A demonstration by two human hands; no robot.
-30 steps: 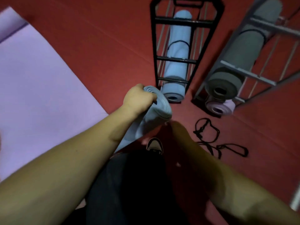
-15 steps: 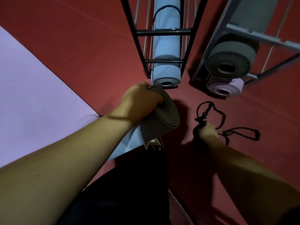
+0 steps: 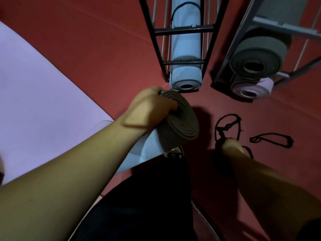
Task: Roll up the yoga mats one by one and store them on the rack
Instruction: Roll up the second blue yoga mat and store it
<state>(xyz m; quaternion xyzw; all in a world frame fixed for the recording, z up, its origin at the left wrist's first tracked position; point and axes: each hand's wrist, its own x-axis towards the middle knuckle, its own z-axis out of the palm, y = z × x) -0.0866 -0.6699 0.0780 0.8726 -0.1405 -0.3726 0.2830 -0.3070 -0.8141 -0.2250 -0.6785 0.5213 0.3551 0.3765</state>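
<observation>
Floor (image 3: 104,54): red, smooth, faintly seamed; fills the frame.

Unrolled mat (image 3: 34,94): lilac, matte foam, lying flat at the left of the frame. Judged the main work left: 1 mat to roll and store.

Black rack (image 3: 182,30): slim metal frame with crossbars, top centre. Holds 1 pale blue rolled mat (image 3: 186,49), strapped, its spiral end facing the camera. Judged stored.

Grey rack (image 3: 271,25): metal, upper right. Holds 1 thick grey rolled mat (image 3: 257,58) and, below it, 1 lilac rolled mat (image 3: 251,88). Judged stored, so 3 mats are put away.

Mat in hand (image 3: 175,124): centre of the frame, just below the black rack; tight roll, pale blue outer face, grey-brown layered end. Rolled, no strap visible on it, not yet racked.

Left hand (image 3: 149,108): fingers curled round the end of the mat in hand, thumb tucked into the spiral; firm grasp.

Right hand (image 3: 231,145): lower right of centre, down at a black strap (image 3: 225,127) on the floor. It appears to pinch the cord, though the fingers are shadowed.

Second strap (image 3: 272,140): black loop, lying loose to the right, apart from the hand.

Shoe (image 3: 173,153): toe only, below the roll.
</observation>
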